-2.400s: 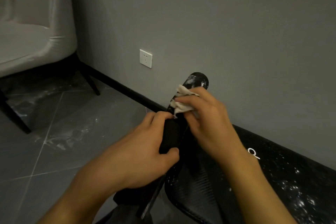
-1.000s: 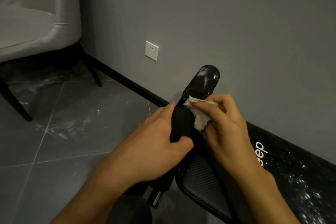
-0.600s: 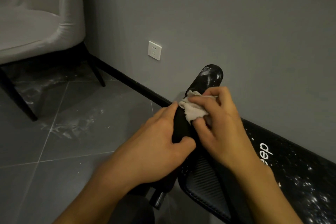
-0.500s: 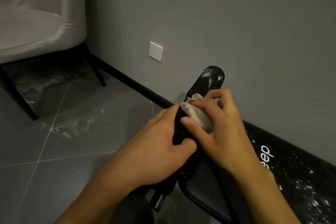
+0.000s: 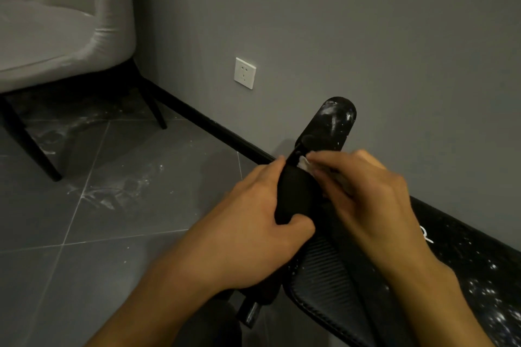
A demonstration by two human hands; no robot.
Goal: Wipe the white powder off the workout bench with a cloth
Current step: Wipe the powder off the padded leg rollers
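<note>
The black workout bench (image 5: 479, 270) runs along the wall at the lower right, speckled with white powder. A black padded roller (image 5: 328, 128) sticks up from its near end, its rounded tip still streaked white. My left hand (image 5: 253, 228) grips the lower part of the roller. My right hand (image 5: 363, 194) holds a small white cloth (image 5: 304, 162) and presses it against the roller just above my left fingers. Most of the cloth is hidden under my fingers.
A grey upholstered chair (image 5: 56, 36) on black legs stands at the upper left. White powder smears (image 5: 112, 191) mark the dark floor tiles. A white wall socket (image 5: 244, 73) sits low on the grey wall above the black skirting.
My right hand has slid the cloth along the roller and now covers most of it. My left hand keeps its grip on the roller. The view has shifted slightly.
</note>
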